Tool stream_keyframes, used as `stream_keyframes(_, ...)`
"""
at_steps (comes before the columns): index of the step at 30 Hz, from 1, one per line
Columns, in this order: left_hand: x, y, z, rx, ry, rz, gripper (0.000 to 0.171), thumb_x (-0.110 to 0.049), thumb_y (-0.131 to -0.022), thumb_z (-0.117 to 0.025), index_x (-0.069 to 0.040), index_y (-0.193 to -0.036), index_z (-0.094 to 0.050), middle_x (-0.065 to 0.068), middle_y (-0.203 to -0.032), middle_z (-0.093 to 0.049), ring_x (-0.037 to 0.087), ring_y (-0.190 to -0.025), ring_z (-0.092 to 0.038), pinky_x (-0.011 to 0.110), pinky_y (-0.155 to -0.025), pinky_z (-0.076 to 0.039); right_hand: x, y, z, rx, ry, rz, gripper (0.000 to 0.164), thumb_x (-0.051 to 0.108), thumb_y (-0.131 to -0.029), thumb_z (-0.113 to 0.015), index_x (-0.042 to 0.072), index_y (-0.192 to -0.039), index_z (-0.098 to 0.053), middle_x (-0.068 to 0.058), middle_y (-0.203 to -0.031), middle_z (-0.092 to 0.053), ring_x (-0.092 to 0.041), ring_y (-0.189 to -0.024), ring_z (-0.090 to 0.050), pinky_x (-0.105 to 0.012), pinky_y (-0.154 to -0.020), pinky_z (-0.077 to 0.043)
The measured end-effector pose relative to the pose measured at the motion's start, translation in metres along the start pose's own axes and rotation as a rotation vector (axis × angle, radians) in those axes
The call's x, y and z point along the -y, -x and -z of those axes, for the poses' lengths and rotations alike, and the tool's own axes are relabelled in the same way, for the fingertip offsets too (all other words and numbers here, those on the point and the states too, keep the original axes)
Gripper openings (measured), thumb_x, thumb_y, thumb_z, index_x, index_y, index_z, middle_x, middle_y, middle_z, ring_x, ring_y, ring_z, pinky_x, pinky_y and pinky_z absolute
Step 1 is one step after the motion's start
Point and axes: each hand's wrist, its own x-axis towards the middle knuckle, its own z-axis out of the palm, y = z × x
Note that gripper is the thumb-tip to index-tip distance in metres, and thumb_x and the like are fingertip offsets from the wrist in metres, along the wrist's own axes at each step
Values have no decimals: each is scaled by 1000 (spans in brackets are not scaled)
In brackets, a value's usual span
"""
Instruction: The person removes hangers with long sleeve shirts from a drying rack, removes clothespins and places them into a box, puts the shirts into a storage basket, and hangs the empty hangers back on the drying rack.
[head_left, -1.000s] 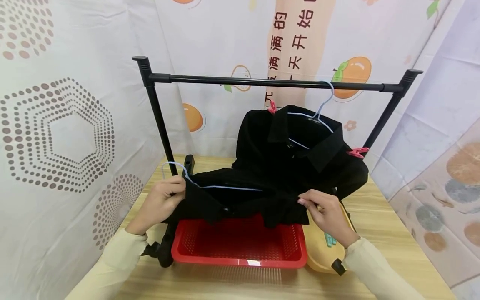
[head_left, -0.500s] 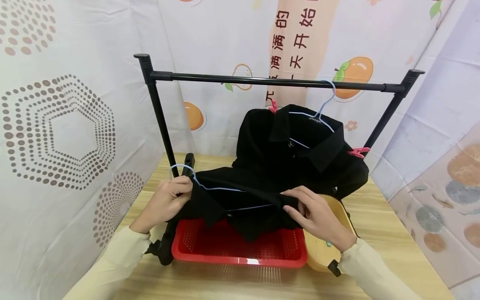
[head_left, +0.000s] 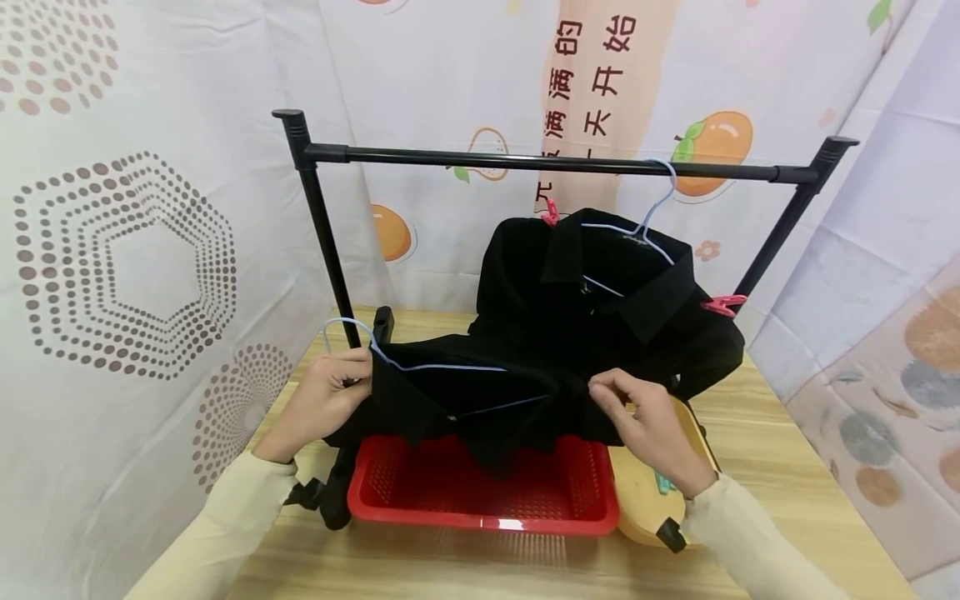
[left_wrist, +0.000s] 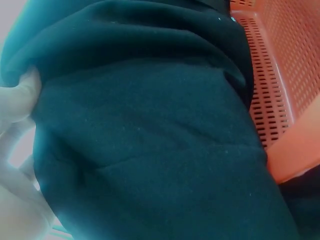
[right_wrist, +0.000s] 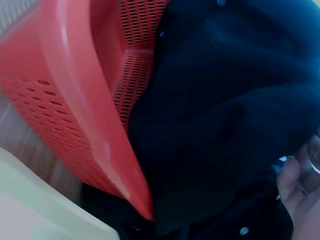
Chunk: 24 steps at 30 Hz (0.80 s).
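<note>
left hand [head_left: 328, 397] and right hand [head_left: 641, 414] in pinch grips on black shirt [head_left: 491, 435] between them; red basket [head_left: 483, 523] beneath

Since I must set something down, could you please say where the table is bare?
The table is bare right of the yellow tub, toward the curtain, and before the red basket, between the sleeves. It's crowded above the basket, where left hand and right hand hold a black shirt.

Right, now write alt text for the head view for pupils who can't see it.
A left hand and a right hand hold a black shirt, a blue hanger in its collar, over a red basket. Behind, a second shirt with pink clips hangs from a black rack.
</note>
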Motion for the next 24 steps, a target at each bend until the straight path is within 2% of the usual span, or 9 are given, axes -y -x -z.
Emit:
stream_keyframes(4, 0, -2, -2, 16, -25, -17, 55, 28, -79, -59, -18, -64, -33, 4, -71, -31, 3, -65, -26, 25, -59, -27, 2, -3, -6, 36, -17, 144, 25, 32, -101, -67, 12, -114, -71, 7, -90, -65, -6, -72, -53, -18, -65, -44)
stream_keyframes(7, 0, -2, -3, 35, -34, -27, 54, 27, -79, -57, -19, -65, -34, -2, -74, -30, 3, -66, -26, 25, -60, -28, 0, -6, -9, -5, -83, 178, 7, 13, -101, -66, 12, -102, -74, 4, -82, -63, -5, -67, -48, -19, -62, -41)
stream_keyframes(8, 0, -2, -4, 41, -37, -33, 53, 27, -79, -57, -19, -64, -36, -4, -74, -31, 2, -66, -27, 25, -60, -28, 0, -6, -8, -9, -122, 156, 13, 3, -101, -64, 12, -98, -74, 2, -80, -62, -6, -67, -47, -20, -62, -41)
stream_keyframes(11, 1, -2, -5, 42, -51, -61, 52, 27, -79, -57, -20, -63, -39, -5, -74, -30, 2, -66, -25, 24, -59, -27, 2, -4, -5, 10, -288, -32, 25, -8, -100, -58, 12, -90, -69, -1, -75, -52, -11, -68, -44, -24, -64, -38)
stream_keyframes(13, 0, -1, -6, 28, -66, -83, 52, 27, -78, -57, -21, -63, -44, -6, -74, -30, 1, -66, -25, 24, -58, -27, 5, -3, -4, 34, -423, -191, 28, -2, -106, -53, 11, -83, -62, -1, -76, -47, -14, -73, -44, -26, -67, -37)
stream_keyframes(17, -1, -1, -10, -12, -73, -100, 53, 27, -76, -58, -22, -62, -45, -3, -72, -29, -1, -66, -23, 24, -57, -24, 5, -4, -12, 53, -837, -475, 32, 17, -111, -49, 9, -81, -55, 1, -75, -43, -10, -68, -45, -23, -62, -39)
stream_keyframes(20, -3, -3, -12, -34, -66, -95, 52, 27, -75, -57, -21, -61, -41, -2, -72, -30, -1, -66, -24, 25, -57, -23, 4, -5, -19, 71, -1104, -689, 32, 16, -112, -46, 13, -83, -59, 5, -72, -45, -8, -65, -46, -22, -62, -40)
stream_keyframes(22, -3, -4, -14, -45, -66, -98, 53, 27, -74, -57, -20, -61, -38, -2, -72, -31, -1, -66, -25, 25, -56, -23, 3, -4, -24, 90, -1189, -801, 35, 8, -110, -43, 15, -80, -57, 6, -69, -43, -7, -63, -44, -22, -62, -39)
stream_keyframes(24, -3, -4, -15, -46, -58, -99, 52, 28, -73, -57, -19, -62, -35, -3, -72, -34, 0, -65, -26, 24, -56, -24, 3, -3, -28, 124, -1191, -871, 37, 2, -107, -42, 16, -75, -53, 7, -67, -41, -7, -63, -44, -23, -62, -39)
